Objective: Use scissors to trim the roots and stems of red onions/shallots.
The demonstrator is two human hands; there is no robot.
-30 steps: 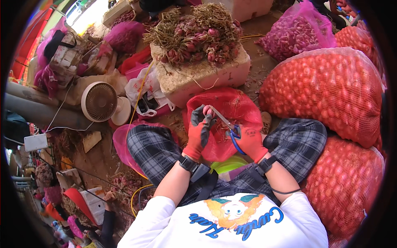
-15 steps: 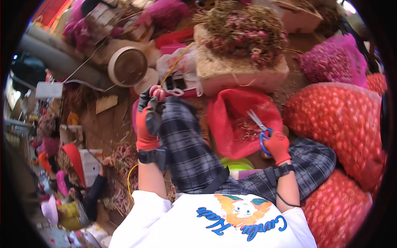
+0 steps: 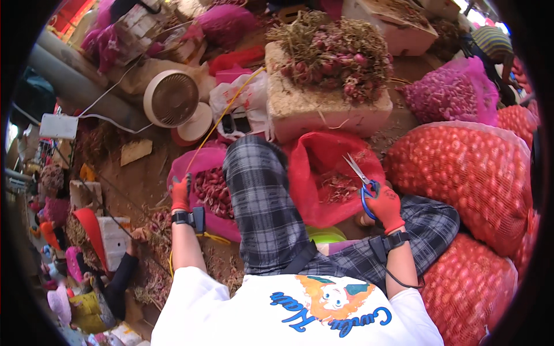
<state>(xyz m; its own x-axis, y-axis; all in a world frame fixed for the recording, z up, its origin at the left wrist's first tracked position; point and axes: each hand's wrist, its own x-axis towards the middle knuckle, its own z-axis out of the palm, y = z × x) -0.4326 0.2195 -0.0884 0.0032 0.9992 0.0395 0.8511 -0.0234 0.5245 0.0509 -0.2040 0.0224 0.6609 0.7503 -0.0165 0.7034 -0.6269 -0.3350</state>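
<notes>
1. Left of the person's plaid-covered left knee (image 3: 257, 173), a pink mesh bag (image 3: 231, 229) contains a heap of small red bulbs (image 3: 214, 193). The left hand (image 3: 180, 193), in a red glove, lies at the bag's left rim; whether its grip is released or clenched cannot be told, nor whether it touches the mesh.

2. Right of the same knee, the right hand (image 3: 384, 205), likewise gloved, has its grip wrapped around the blue handles of a pair of scissors (image 3: 365, 187). The steel blades stand slightly parted, their tips directed toward the far left.

3. Near the blades, a red mesh bag (image 3: 300, 184) with its mouth spread wide holds dry, reddish trimmings (image 3: 340, 189).

4. On the far side, a pale foam box (image 3: 323, 124) serves as worktop for a pile of bulbs with dry stalks (image 3: 346, 57).

5. At the right, two bulging red net sacks, one far (image 3: 461, 179) and one near (image 3: 467, 288), flank the person.

6. Handling, as judged: each bulb should be light and firm, its papery skin liable to slip or flake; it is best held round its swollen middle, without hard squeezing. The scissors should be stiff and light, safest held by the handle loops. The mesh should be limp, best taken at the rim.
</notes>
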